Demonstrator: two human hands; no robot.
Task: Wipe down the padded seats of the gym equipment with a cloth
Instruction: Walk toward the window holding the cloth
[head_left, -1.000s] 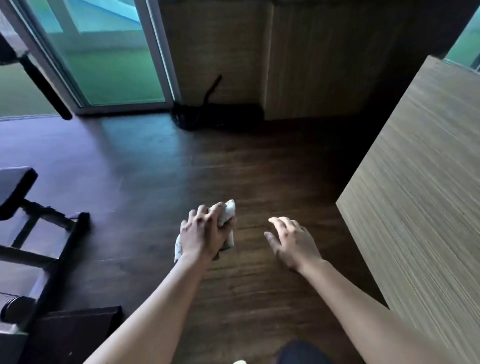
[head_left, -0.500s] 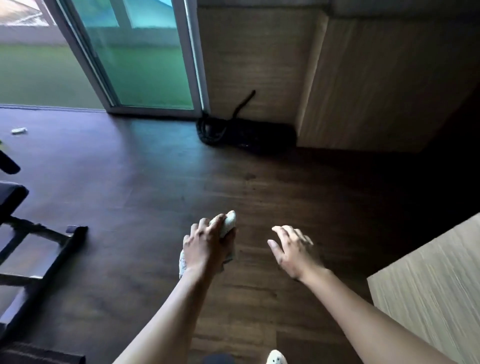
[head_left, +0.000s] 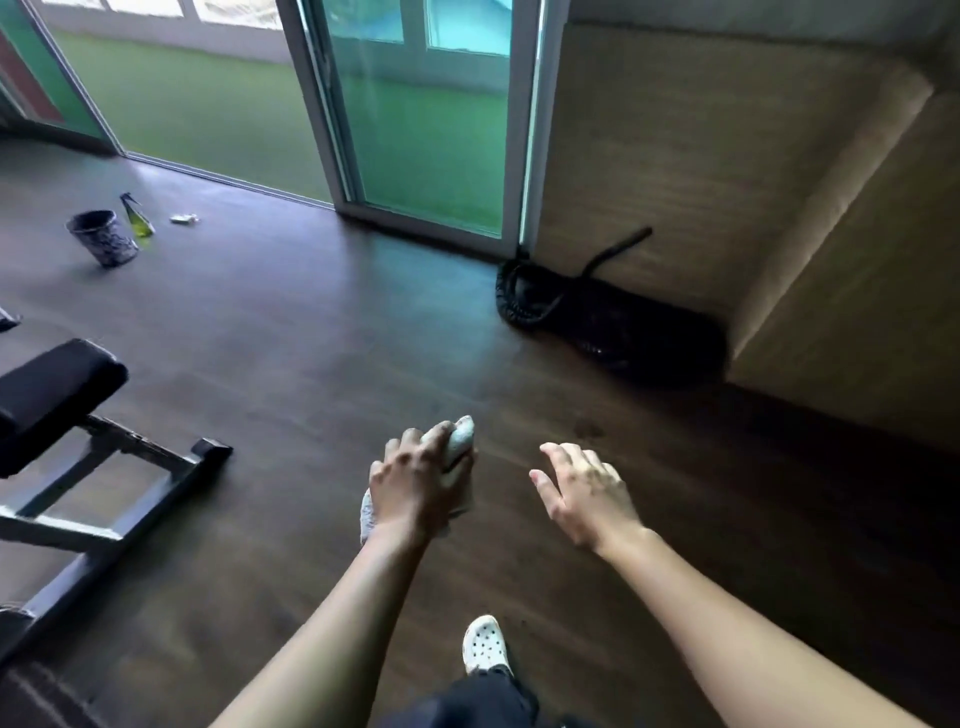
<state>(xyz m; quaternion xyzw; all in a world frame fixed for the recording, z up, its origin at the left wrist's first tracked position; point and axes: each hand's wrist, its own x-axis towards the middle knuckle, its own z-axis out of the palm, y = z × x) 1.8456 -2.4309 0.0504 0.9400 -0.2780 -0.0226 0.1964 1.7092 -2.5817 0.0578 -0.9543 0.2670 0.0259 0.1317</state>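
My left hand is closed around a bunched pale cloth, held out in front of me above the dark wood floor. My right hand hangs beside it, fingers spread, holding nothing. A black padded bench seat on a grey metal frame stands at the left edge, well to the left of both hands and apart from them. Only its end pad shows; the rest is cut off by the frame edge.
A dark patterned bucket, a green spray bottle and a small white item sit on the floor at far left. A coiled black rope lies by the sliding glass door. A wood-panelled wall fills the right. My white shoe is below.
The view has swung left: the wooden block on the right has left the frame, and the bucket, spray bottle and more of the bench have come in. Both hands keep their pose.
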